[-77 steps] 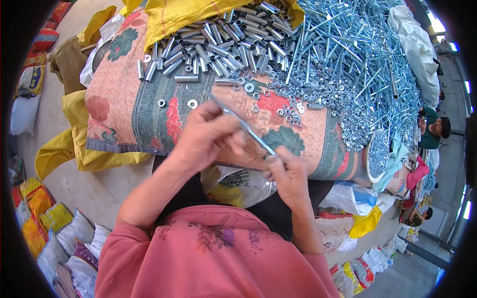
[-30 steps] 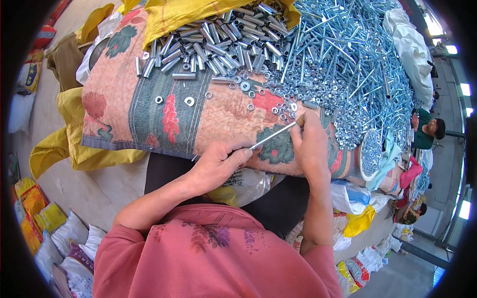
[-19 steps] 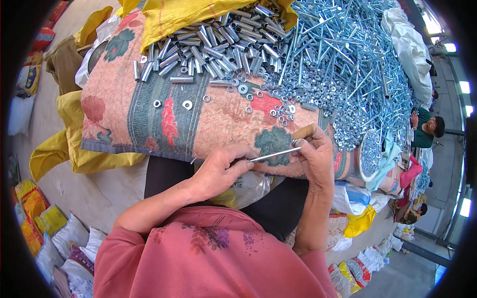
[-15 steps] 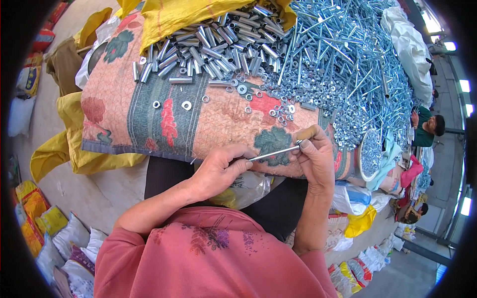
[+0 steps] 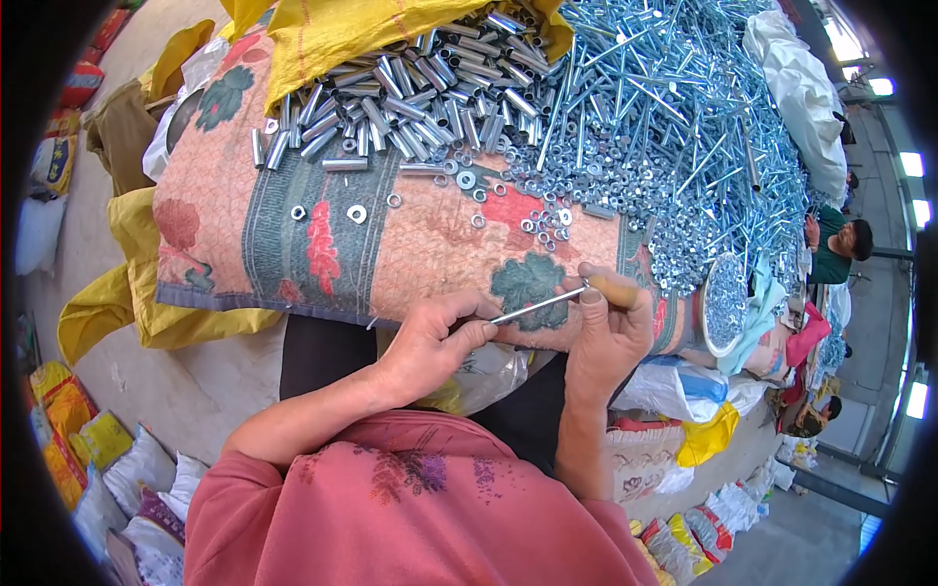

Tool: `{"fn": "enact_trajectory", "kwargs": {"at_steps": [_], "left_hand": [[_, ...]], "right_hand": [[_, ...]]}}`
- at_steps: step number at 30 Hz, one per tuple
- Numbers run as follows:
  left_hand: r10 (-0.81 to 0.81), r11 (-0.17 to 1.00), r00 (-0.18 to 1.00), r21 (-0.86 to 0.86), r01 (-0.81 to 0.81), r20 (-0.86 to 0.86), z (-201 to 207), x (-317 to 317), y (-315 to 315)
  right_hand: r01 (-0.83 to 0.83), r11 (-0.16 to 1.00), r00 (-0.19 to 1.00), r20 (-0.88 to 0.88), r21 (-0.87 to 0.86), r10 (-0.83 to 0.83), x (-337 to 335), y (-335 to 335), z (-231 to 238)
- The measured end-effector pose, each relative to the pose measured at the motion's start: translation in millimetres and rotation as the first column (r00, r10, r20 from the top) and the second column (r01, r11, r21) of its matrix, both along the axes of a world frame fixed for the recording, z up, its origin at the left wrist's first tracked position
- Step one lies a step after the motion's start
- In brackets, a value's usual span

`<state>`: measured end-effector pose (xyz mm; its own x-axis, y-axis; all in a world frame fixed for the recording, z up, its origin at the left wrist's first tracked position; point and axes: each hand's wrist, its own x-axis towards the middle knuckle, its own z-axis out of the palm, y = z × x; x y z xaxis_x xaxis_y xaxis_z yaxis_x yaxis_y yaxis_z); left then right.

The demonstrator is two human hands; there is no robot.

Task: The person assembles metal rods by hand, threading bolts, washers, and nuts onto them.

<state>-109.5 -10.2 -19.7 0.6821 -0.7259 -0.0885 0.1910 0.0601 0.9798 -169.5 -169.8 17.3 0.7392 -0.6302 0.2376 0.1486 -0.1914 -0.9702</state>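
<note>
My left hand [image 5: 430, 344] pinches one end of a long, thin metal bolt [image 5: 535, 307] between thumb and fingers. The bolt slants up to the right, above the edge of a patterned quilt [image 5: 430, 254]. At its far end, the thumb and fingertips of my right hand [image 5: 608, 337] close on the tip. A tan cover [image 5: 614, 290] wraps one finger there. Whether a small nut or washer sits between those fingertips is too small to tell. Loose washers [image 5: 357, 214] and nuts [image 5: 298, 212] lie on the quilt beyond my hands.
Metal sleeves [image 5: 410, 107] are heaped at the back under a yellow sack [image 5: 352, 44]. Long bolts [image 5: 674, 98] pile up at the back right, with many small nuts [image 5: 674, 234] before them. A white-rimmed bowl [image 5: 723, 305] stands at right. Another person [image 5: 838, 244] sits farther right.
My right hand has shifted slightly left and its fingers have turned about the bolt's tip. My left hand keeps its hold, a little lower. The whole view has shifted slightly.
</note>
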Motion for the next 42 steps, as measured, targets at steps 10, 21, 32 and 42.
{"fn": "enact_trajectory", "kwargs": {"at_steps": [10,21,32,42], "left_hand": [[-0.049,0.998,0.994,-0.053,0.043,-0.103,2.7,-6.1,-2.3],[-0.046,0.996,0.99,-0.077,0.036,-0.135,-2.4,-4.1,1.2],[-0.157,0.958,0.771,-0.286,-0.034,-0.617,1.6,-2.9,1.7],[-0.077,0.977,0.966,-0.213,0.024,-0.246,-1.7,-5.2,4.5]], "right_hand": [[0.098,0.95,0.974,0.167,0.296,-0.152,5.8,14.1,1.1],[-0.06,0.822,0.986,0.164,0.566,-0.042,4.4,5.3,-7.0],[0.069,0.854,0.996,0.091,-0.516,-0.026,-3.9,6.0,-16.1],[-0.097,0.354,0.8,-0.284,-0.93,-0.528,34.0,-103.2,-10.2]]}}
